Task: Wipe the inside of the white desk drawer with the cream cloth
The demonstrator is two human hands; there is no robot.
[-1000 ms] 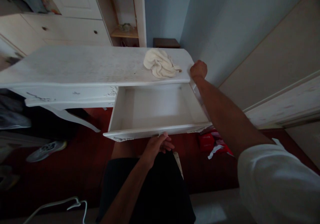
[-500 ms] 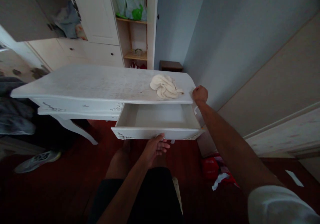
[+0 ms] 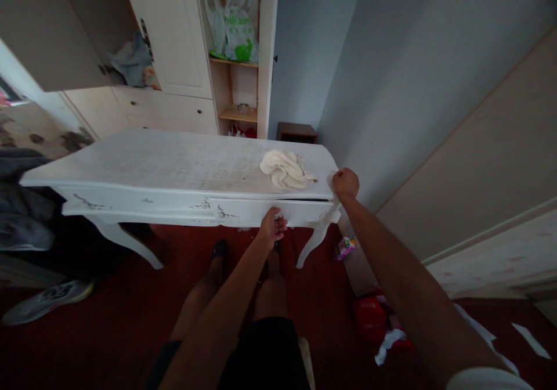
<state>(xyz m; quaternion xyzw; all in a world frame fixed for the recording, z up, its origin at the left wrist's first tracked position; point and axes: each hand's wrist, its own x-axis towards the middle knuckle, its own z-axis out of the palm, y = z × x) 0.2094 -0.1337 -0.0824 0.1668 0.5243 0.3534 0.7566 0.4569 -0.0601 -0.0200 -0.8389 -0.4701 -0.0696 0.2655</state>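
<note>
A white dressing table [image 3: 174, 158] with carved trim stands in front of me, its top smudged. Its right drawer [image 3: 248, 209] is almost fully in, with a thin dark gap along the upper edge. My left hand [image 3: 273, 227] is at the middle of the drawer front, thumb and fingers closed on the knob, which they mostly hide. At the table's right end, my right hand [image 3: 346, 182] is closed over the edge of the top. A crumpled cream cloth [image 3: 285, 169] lies on the tabletop, left of my right hand.
Behind the table stands a white cabinet [image 3: 174, 42] with shelves, one bearing a plastic bag [image 3: 239, 33]. A grey wall [image 3: 391, 88] is close on the right. A red package [image 3: 369, 318] and a small pink box [image 3: 344, 248] are low on the right; a shoe [image 3: 47, 302] lies left.
The drawer has slid from well out to nearly closed, my left hand moving forward with it. My right hand has stayed at the table's edge. The whole view has shifted slightly.
</note>
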